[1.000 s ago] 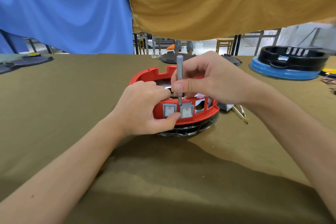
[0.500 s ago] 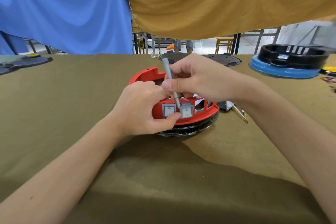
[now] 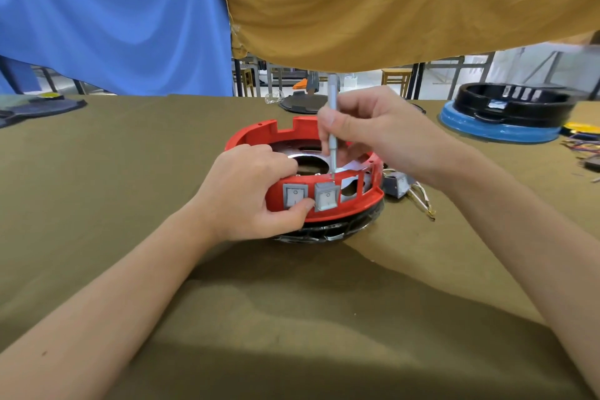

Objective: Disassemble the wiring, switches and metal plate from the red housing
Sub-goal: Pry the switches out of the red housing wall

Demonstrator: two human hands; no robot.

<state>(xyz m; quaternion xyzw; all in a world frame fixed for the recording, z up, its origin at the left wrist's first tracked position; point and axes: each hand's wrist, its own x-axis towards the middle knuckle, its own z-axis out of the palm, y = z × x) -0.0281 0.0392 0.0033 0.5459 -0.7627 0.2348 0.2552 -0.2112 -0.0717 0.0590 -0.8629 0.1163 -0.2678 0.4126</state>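
Mid-table on olive cloth (image 3: 97,204), rigid red housing (image 3: 324,211) gripped at its front wall by left hand (image 3: 250,191), right hand (image 3: 373,133) pinching slim screwdriver (image 3: 332,139) upright behind loosened right switch (image 3: 327,197); light, stiff plastic, probably best steadied by the rim.

Red housing (image 3: 256,136): smooth plastic, slight sheen
Switches (image 3: 326,196): grey plastic – matt
Table cover (image 3: 130,172): olive cloth, matt
Tool (image 3: 332,126): silvery metal – satin
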